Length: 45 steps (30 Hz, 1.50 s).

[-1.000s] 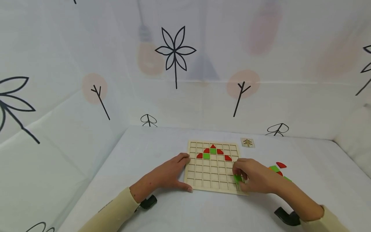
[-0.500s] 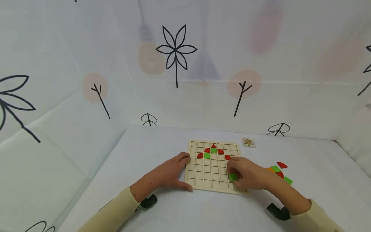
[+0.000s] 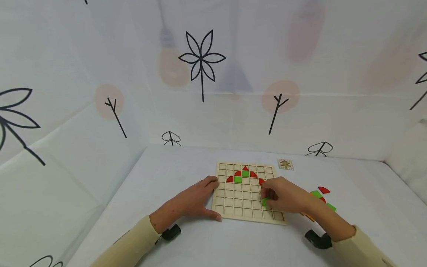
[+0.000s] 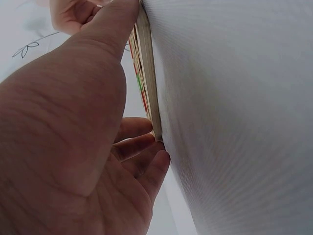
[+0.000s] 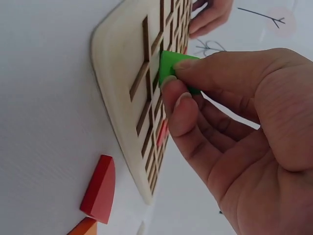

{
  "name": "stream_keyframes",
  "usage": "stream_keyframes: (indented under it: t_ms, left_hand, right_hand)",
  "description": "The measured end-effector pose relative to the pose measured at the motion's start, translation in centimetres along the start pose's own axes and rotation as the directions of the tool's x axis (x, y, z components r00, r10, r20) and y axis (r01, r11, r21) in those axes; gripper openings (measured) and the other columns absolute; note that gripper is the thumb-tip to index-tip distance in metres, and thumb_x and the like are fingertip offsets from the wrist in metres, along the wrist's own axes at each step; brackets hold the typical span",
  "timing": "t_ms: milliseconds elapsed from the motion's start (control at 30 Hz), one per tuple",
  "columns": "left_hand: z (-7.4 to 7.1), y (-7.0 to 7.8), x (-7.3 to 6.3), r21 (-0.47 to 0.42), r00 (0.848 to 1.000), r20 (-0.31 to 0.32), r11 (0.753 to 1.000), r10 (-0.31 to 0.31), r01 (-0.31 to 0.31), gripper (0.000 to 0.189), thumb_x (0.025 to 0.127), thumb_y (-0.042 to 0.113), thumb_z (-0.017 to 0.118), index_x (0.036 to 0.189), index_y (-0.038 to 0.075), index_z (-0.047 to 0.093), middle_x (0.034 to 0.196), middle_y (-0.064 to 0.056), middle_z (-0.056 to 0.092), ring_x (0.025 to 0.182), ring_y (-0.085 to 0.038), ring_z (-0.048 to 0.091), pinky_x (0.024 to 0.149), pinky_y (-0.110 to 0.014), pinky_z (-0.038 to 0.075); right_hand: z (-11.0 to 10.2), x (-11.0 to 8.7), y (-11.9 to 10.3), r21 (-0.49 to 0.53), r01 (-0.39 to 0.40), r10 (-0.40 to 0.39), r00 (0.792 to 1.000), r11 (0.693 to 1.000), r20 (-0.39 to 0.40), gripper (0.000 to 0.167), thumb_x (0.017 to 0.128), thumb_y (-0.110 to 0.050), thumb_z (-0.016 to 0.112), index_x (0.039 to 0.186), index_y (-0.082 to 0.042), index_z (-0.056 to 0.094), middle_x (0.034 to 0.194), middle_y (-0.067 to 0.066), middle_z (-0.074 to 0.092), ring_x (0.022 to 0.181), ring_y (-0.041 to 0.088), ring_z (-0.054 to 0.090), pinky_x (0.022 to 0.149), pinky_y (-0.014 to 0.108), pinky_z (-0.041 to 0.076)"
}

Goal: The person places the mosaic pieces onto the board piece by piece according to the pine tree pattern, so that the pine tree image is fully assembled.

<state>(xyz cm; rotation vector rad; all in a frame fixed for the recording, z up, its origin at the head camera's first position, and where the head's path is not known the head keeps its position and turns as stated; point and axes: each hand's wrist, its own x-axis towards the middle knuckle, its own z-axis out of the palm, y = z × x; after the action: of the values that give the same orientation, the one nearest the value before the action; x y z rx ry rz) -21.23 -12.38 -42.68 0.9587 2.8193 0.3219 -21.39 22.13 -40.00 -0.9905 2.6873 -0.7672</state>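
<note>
A light wooden grid board (image 3: 237,204) lies on the white cloth. Set into its far half are green squares (image 3: 245,173), a red triangle (image 3: 245,168) and several red quarter-round pieces (image 3: 230,179). My left hand (image 3: 197,198) rests against the board's left side, fingertips at that edge and thumb by the near corner. Between thumb and fingers, my right hand (image 3: 285,194) pinches a green square tile (image 5: 168,63) over the board's right part. The right wrist view shows the tile tilted close over the grid cells. My right hand hides the cells beneath it.
Right of the board lie loose pieces: a red quarter-round (image 3: 323,190), green tiles (image 3: 315,194) and orange ones (image 3: 310,217), partly behind my right forearm. A small picture card with a tree pattern (image 3: 285,164) lies past the far right corner. Patterned cloth walls surround the table.
My right hand has moved left and slightly away over the board, carrying the green square tile. My left hand has stayed at the board's left edge.
</note>
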Motion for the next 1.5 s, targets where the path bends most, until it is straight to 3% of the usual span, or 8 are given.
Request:
stream_keyframes:
  t_ms: [300, 600, 867, 1233, 1500]
  left_hand:
    - [-0.1, 0.0, -0.1, -0.004, 1.0, 0.001, 1.0, -0.002, 0.002, 0.121, 0.078, 0.083, 0.073, 0.166, 0.011, 0.033, 0.171, -0.002, 0.028, 0.156, -0.019, 0.035, 0.124, -0.036, 0.037]
    - [0.0, 0.0, -0.1, 0.002, 1.0, -0.006, 1.0, 0.008, -0.008, 0.121, 0.078, 0.085, 0.071, 0.166, 0.01, 0.034, 0.17, -0.001, 0.029, 0.156, -0.019, 0.036, 0.124, -0.036, 0.038]
    - [0.0, 0.0, -0.1, 0.0, 1.0, -0.006, 1.0, 0.008, -0.008, 0.121, 0.078, 0.084, 0.071, 0.166, 0.011, 0.033, 0.171, -0.002, 0.028, 0.156, -0.019, 0.035, 0.124, -0.035, 0.038]
    - [0.1, 0.0, -0.1, 0.006, 1.0, -0.006, 1.0, 0.001, -0.001, 0.122, 0.077, 0.084, 0.072, 0.167, 0.011, 0.032, 0.171, -0.001, 0.028, 0.156, -0.017, 0.035, 0.124, -0.035, 0.038]
    - [0.1, -0.1, 0.0, 0.009, 1.0, -0.007, 1.0, 0.001, -0.001, 0.123, 0.077, 0.085, 0.072, 0.167, 0.012, 0.032, 0.171, -0.001, 0.028, 0.156, -0.018, 0.035, 0.124, -0.035, 0.037]
  right_hand:
    - [-0.8, 1.6, 0.4, 0.04, -0.001, 0.004, 0.998, 0.999, -0.067, 0.019, 0.091, -0.002, 0.08, 0.093, -0.017, 0.068, 0.083, -0.007, 0.062, 0.075, 0.011, 0.058, 0.067, 0.025, 0.053]
    - [-0.8, 3.8, 1.1, 0.018, -0.017, 0.02, 0.992, 1.0, -0.126, 0.01, 0.094, -0.002, 0.077, 0.095, -0.011, 0.071, 0.082, -0.006, 0.063, 0.073, 0.012, 0.056, 0.065, 0.026, 0.051]
    - [-0.7, 5.2, 1.9, 0.049, -0.067, 0.075, 0.982, 0.997, -0.173, 0.01, 0.095, -0.003, 0.076, 0.098, -0.01, 0.071, 0.081, -0.004, 0.064, 0.074, 0.015, 0.055, 0.065, 0.03, 0.049]
    - [0.0, 5.5, 2.6, 0.055, -0.109, 0.118, 0.974, 0.993, -0.195, 0.007, 0.096, -0.004, 0.076, 0.099, -0.009, 0.072, 0.085, -0.002, 0.067, 0.074, 0.015, 0.057, 0.067, 0.031, 0.049]
    - [0.0, 5.4, 3.0, 0.022, -0.093, 0.096, 0.975, 0.995, -0.199, 0.008, 0.096, -0.004, 0.076, 0.1, -0.011, 0.077, 0.095, -0.001, 0.068, 0.075, 0.013, 0.058, 0.067, 0.03, 0.052]
